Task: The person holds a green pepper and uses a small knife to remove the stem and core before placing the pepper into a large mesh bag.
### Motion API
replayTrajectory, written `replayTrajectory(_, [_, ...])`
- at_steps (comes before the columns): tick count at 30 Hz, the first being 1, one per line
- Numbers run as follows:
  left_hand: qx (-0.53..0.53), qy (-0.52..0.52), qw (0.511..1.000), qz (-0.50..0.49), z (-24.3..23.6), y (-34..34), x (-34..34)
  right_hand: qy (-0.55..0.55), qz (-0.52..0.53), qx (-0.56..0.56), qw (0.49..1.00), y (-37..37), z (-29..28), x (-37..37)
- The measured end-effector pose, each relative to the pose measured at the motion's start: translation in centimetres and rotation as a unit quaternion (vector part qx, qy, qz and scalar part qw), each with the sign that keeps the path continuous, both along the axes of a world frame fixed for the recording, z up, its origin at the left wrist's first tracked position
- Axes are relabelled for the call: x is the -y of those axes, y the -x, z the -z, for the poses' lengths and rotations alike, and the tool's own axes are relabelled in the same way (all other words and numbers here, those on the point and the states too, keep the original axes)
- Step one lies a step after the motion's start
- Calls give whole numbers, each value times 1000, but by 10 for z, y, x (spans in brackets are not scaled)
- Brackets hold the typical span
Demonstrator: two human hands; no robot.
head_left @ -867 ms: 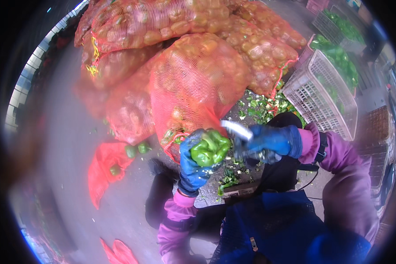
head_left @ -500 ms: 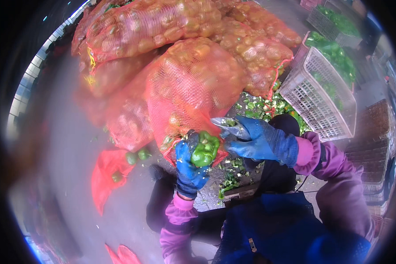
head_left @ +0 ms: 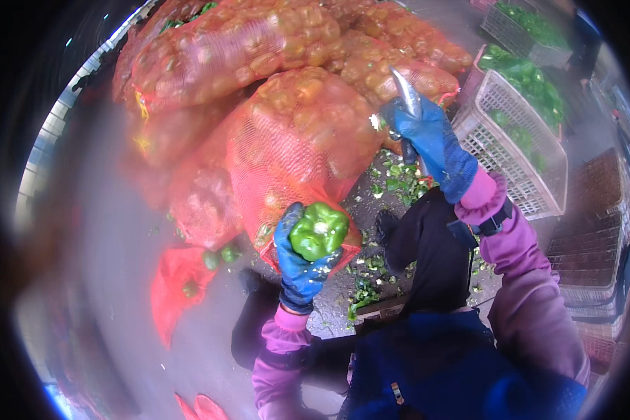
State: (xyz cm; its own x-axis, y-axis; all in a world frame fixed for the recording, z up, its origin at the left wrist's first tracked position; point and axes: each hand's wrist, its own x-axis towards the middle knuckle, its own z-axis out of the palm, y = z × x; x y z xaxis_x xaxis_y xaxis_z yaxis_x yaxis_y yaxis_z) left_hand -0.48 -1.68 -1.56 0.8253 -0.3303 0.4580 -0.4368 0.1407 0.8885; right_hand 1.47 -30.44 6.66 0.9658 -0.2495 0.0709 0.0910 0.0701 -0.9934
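A glossy green bell pepper [head_left: 306, 236] sits in the left hand, gloved in blue [head_left: 297, 269], in front of the opening of a bulging red mesh sack [head_left: 301, 133]. The fingers are wrapped around the pepper; a pale patch at its centre suggests that the stem has been cut out. The right hand, also gloved in blue [head_left: 430, 140], is raised well apart from it, closed around a knife with a short silvery blade [head_left: 407, 94]; a pale scrap shows beside that glove, possibly a piece of core, though it is too small to be sure.

Chopped green and white trimmings [head_left: 397, 183] on the ground point to many peppers already cut. To the right, a pale plastic lattice crate [head_left: 514, 175] holds a heap of green peppers [head_left: 521, 84]. Plenty looks left uncut: the near sack and the piled red mesh sacks [head_left: 241, 52] behind it are packed with rounded produce. At left, a flattened red mesh bag [head_left: 169, 308] lies near two loose dark-green peppers [head_left: 211, 260].
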Motion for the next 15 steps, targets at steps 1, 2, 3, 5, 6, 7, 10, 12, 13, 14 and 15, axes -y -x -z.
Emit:
replayTrajectory(1, [-40,7,999,5,0,-4,8,187,89,-25,978,-9,7,21])
replayTrajectory(2, [-144,33,989,22,-6,-4,23,350,117,-38,929,-7,14,46])
replayTrajectory(3, [-203,72,976,39,-16,-9,37,465,105,124,870,-6,33,66])
replayTrajectory(5, [-269,127,953,61,-40,-29,83,402,56,-32,913,6,74,93])
replayTrajectory(6, [-280,142,948,54,-50,-38,107,436,35,-104,893,13,80,97])
replayTrajectory(7, [-268,168,943,106,-62,-45,136,434,33,-142,889,18,72,86])
replayTrajectory(10, [-167,296,879,335,-88,-46,244,420,62,-268,865,39,55,80])
replayTrajectory(12, [-169,318,841,403,-102,-31,277,530,20,-37,847,40,79,100])
replayTrajectory(13, [-177,305,840,412,-112,-22,279,576,-4,74,814,40,89,110])
replayTrajectory(14, [-193,287,839,420,-108,-13,282,537,4,16,843,46,98,120])
replayTrajectory(15, [-182,217,871,402,-99,-11,274,497,13,-41,867,50,105,131])
